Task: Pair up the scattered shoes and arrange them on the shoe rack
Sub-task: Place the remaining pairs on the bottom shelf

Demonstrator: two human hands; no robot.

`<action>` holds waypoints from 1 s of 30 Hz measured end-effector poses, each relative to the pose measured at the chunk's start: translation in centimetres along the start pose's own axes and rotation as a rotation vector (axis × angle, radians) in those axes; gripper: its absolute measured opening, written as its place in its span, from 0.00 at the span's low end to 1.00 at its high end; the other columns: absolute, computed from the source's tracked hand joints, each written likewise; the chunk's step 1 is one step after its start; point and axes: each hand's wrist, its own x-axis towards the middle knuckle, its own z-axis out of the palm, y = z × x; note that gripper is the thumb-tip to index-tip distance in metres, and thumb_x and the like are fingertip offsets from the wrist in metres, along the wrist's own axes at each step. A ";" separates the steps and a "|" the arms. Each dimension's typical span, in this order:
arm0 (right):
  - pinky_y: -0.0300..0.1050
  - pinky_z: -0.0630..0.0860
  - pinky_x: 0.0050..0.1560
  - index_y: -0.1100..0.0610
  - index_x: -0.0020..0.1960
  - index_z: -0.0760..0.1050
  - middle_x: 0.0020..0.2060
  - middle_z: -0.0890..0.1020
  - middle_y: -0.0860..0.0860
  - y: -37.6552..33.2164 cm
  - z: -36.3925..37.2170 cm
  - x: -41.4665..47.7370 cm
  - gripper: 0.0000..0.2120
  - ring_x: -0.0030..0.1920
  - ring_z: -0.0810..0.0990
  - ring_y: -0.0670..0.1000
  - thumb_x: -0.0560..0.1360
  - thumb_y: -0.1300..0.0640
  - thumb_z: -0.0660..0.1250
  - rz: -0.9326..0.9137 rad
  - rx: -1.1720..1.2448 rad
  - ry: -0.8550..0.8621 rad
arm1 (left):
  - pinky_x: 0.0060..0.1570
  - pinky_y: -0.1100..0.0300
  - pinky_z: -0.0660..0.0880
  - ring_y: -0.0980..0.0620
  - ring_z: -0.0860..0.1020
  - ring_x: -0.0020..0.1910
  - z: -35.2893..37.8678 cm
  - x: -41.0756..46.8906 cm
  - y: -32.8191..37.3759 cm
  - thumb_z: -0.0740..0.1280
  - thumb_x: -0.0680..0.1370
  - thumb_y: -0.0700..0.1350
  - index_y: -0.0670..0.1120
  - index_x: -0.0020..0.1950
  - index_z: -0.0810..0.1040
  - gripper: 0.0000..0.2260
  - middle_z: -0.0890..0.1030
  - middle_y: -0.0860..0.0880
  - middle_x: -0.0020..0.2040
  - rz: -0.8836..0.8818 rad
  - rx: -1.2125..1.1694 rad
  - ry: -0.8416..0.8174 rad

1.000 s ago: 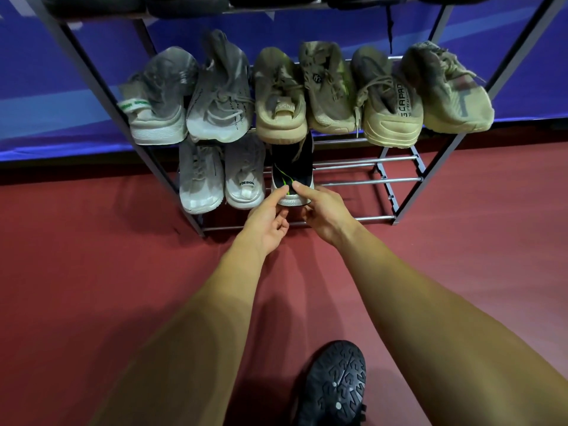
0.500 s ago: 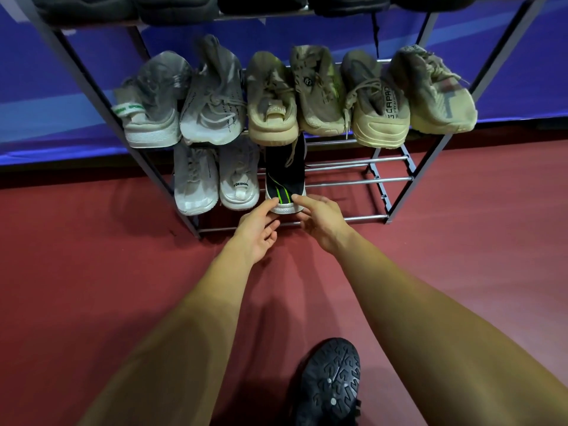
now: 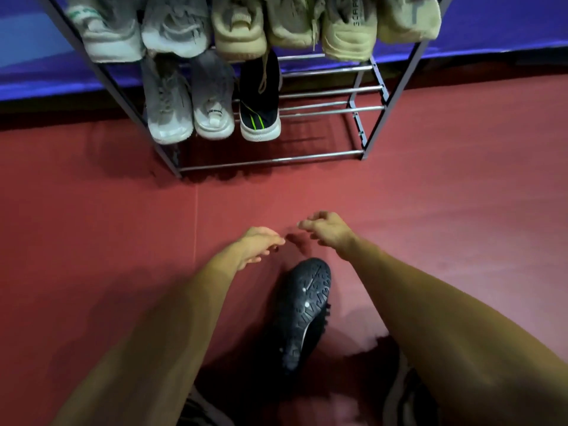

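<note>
A black shoe with green stripes and a white sole (image 3: 259, 118) stands heel-out on the lowest shelf of the metal shoe rack (image 3: 362, 90), right of two white sneakers (image 3: 190, 118). Another black shoe (image 3: 305, 305) lies sole-up on the red floor between my forearms. My left hand (image 3: 256, 245) and my right hand (image 3: 327, 230) hover empty over the floor just beyond its toe, fingers loosely spread, well clear of the rack.
The shelf above carries several grey and beige sneakers (image 3: 239, 32). The right half of the lowest shelf shows bare bars (image 3: 332, 110). A blue wall panel (image 3: 491, 32) stands behind the rack. Part of another shoe (image 3: 408, 398) shows at the bottom edge.
Both hands let go of the green-striped shoe on the lowest shelf and pulled back toward me. The view tilted down, bringing the sole-up black shoe nearer the middle.
</note>
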 end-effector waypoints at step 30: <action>0.48 0.77 0.41 0.60 0.53 0.75 0.48 0.82 0.58 1.2 0.5 -2.1 0.17 0.44 0.80 0.57 0.69 0.59 0.78 0.058 -0.084 0.087 | 0.38 0.63 0.72 0.56 0.75 0.46 1.7 -3.8 -2.6 0.68 0.79 0.53 0.54 0.72 0.70 0.21 0.77 0.59 0.49 -0.035 -0.109 0.115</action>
